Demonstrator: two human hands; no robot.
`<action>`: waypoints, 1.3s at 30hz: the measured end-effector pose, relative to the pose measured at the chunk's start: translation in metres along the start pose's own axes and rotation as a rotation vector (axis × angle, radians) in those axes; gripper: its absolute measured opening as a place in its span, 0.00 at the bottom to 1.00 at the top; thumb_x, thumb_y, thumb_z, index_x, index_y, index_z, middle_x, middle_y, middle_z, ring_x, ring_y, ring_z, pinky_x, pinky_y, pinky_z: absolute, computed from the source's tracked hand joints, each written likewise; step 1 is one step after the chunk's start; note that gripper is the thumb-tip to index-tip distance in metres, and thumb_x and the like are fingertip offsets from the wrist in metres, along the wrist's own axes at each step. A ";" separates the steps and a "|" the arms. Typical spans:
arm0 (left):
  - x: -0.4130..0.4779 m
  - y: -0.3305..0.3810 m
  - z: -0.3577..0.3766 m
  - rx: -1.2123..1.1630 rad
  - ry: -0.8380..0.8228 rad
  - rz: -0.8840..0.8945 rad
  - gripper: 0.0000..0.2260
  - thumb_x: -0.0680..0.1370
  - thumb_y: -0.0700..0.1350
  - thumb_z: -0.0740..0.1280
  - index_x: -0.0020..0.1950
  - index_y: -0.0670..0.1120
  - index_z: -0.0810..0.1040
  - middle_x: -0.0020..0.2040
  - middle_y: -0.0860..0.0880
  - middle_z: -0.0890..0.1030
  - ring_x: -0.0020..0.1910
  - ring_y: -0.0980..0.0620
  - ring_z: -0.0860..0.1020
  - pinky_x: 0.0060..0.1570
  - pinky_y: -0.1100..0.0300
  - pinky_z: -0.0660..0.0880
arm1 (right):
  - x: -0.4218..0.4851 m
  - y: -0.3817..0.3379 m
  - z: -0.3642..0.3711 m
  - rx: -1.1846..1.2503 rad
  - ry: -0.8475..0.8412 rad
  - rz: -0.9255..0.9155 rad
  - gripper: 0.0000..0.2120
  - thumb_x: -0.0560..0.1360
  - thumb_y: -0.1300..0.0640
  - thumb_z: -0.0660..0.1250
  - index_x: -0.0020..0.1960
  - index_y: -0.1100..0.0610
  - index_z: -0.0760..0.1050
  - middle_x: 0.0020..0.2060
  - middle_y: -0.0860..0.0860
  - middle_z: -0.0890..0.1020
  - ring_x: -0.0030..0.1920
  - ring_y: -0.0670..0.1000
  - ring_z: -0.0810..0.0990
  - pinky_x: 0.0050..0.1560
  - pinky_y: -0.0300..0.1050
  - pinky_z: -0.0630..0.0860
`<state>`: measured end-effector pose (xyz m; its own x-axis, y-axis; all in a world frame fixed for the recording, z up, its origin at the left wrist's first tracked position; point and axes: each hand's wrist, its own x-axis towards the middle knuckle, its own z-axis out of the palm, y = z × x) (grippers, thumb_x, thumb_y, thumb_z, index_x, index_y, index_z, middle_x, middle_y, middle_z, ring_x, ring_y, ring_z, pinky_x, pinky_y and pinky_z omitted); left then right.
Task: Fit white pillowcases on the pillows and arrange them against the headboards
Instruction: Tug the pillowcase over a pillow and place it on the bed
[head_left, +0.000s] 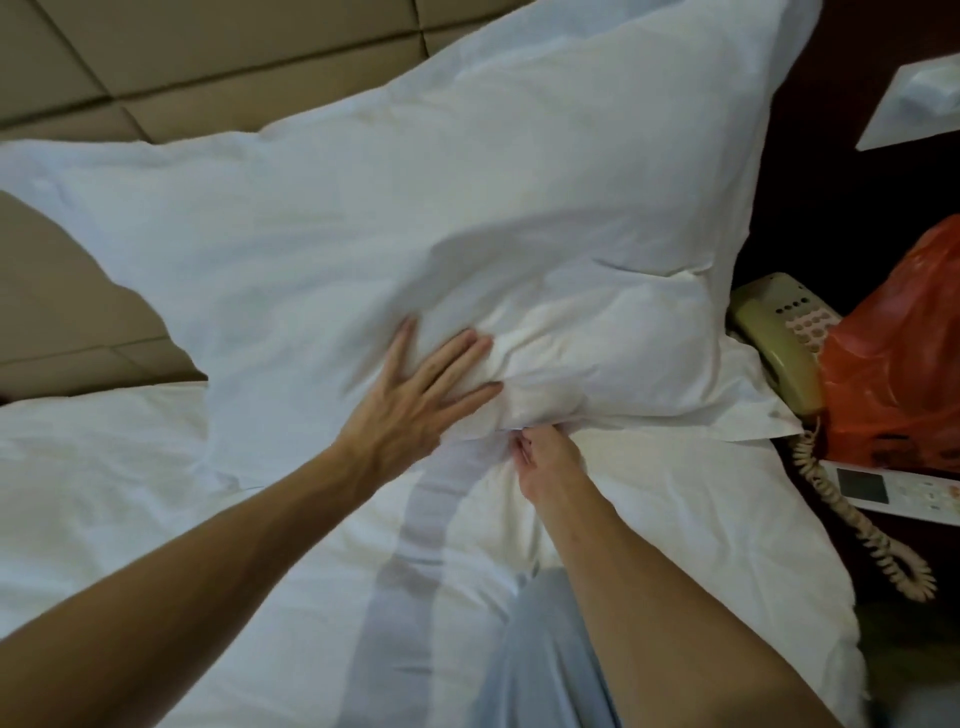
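Note:
A large pillow in a white pillowcase (415, 208) leans tilted against the padded beige headboard (182, 62), its lower edge resting on the white bed (130, 493). My left hand (421, 395) lies flat with fingers spread on the pillow's lower front. Just below it, my right hand (545, 462) pinches the pillowcase's bottom hem, its fingers closed on the fabric. The pillowcase's loose flap sticks out to the right toward the phone.
A beige corded telephone (779, 338) with a coiled cord sits on a dark nightstand right of the bed. An orange plastic bag (904, 353) and a remote-like white device (893, 491) lie beside it. A white tray (919, 98) shows at top right.

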<state>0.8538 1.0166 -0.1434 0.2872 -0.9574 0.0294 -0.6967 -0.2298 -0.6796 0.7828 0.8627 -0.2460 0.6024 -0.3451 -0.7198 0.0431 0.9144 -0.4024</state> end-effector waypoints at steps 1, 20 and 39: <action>0.000 -0.008 0.003 0.011 0.010 0.001 0.51 0.72 0.55 0.74 0.82 0.56 0.41 0.83 0.41 0.42 0.82 0.40 0.46 0.72 0.24 0.44 | 0.003 0.001 0.002 0.006 0.006 -0.013 0.21 0.77 0.68 0.65 0.69 0.57 0.73 0.65 0.55 0.79 0.62 0.52 0.79 0.54 0.41 0.78; 0.023 -0.073 0.011 0.109 0.021 0.087 0.55 0.69 0.65 0.74 0.81 0.60 0.35 0.82 0.47 0.37 0.82 0.47 0.42 0.77 0.35 0.40 | -0.014 -0.010 0.000 -0.127 0.246 0.009 0.02 0.77 0.68 0.65 0.45 0.63 0.73 0.29 0.54 0.72 0.20 0.45 0.70 0.42 0.45 0.81; -0.061 -0.098 0.028 0.150 0.071 0.043 0.49 0.74 0.54 0.74 0.83 0.55 0.42 0.83 0.43 0.45 0.82 0.44 0.48 0.79 0.45 0.48 | -0.045 0.031 -0.005 -0.339 0.217 0.130 0.08 0.78 0.63 0.66 0.41 0.64 0.75 0.31 0.58 0.82 0.24 0.52 0.78 0.28 0.44 0.80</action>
<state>0.9230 1.1022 -0.0986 0.2087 -0.9769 0.0460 -0.6000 -0.1650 -0.7828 0.7529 0.9055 -0.2285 0.4018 -0.3010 -0.8648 -0.3087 0.8446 -0.4374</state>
